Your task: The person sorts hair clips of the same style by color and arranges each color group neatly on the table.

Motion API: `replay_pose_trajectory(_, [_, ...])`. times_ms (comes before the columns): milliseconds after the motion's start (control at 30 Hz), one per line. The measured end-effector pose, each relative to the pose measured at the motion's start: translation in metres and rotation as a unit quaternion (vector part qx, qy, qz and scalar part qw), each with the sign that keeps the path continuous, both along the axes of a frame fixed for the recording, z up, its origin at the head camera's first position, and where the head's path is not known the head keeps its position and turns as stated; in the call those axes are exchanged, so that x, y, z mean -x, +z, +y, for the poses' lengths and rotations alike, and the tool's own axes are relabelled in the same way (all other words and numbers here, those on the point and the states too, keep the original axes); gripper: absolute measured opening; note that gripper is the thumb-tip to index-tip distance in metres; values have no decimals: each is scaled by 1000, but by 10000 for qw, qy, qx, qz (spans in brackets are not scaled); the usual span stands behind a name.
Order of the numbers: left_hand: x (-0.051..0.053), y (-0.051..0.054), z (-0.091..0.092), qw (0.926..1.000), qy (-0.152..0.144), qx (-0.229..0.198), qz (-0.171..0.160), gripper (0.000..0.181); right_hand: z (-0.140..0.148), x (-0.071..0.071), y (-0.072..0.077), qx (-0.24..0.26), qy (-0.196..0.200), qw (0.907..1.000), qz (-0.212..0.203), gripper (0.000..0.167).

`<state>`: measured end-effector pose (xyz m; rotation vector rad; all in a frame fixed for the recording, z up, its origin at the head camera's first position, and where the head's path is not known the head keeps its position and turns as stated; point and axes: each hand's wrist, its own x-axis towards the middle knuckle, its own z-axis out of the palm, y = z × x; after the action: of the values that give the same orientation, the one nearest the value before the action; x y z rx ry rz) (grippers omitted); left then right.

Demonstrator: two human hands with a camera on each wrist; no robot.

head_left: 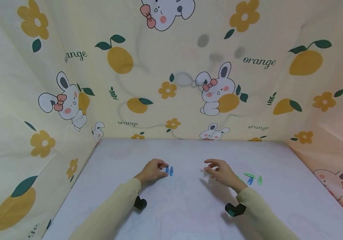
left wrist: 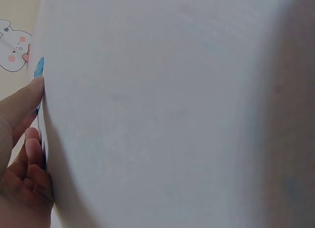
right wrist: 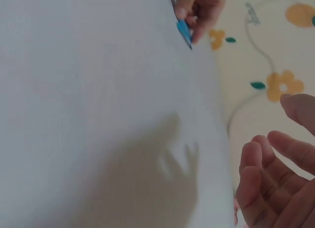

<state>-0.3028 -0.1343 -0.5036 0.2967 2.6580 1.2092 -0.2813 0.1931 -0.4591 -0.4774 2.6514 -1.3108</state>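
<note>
On the pale surface [head_left: 183, 206], a blue teardrop-shaped hair clip [head_left: 250, 181] and a few green hair clips [head_left: 260, 180] are lying loose beside the right hand [head_left: 220, 173], which is partly hiding one green clip; that hand is hovering with fingers parted and gently bent, holding nothing. Slightly farther, the left hand [head_left: 152, 171] is pinching another blue hair clip [head_left: 167, 170] between thumb and finger, near its two ends, and a matching blue clip [head_left: 171, 171] is lying just to its right. These clips are probably feeling very light and stiff, springy rather than fragile, their glossy faces perhaps sliding under a fingertip, so the long edges or the two ends are likely offering the surest hold. Beyond, a cloth [head_left: 159, 53] printed with rabbits and oranges is hanging as a backdrop
</note>
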Motion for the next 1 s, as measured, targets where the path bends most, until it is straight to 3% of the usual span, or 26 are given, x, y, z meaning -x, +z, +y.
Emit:
replay_pose_trajectory(233, [-1,2,1,10000,-8,-5,25,39,30,-8,2,-131,-234,9996,51,43])
replay_pose_trajectory(733, [-2,1,2,9999,29,121,41,39,79,-23,-1,-226,-190,9983,510,43])
replay_pose_trajectory(1000, [-2,2,2,9999,75,102,-11,40,102,-29,-3,-168,-343,9988,306,45])
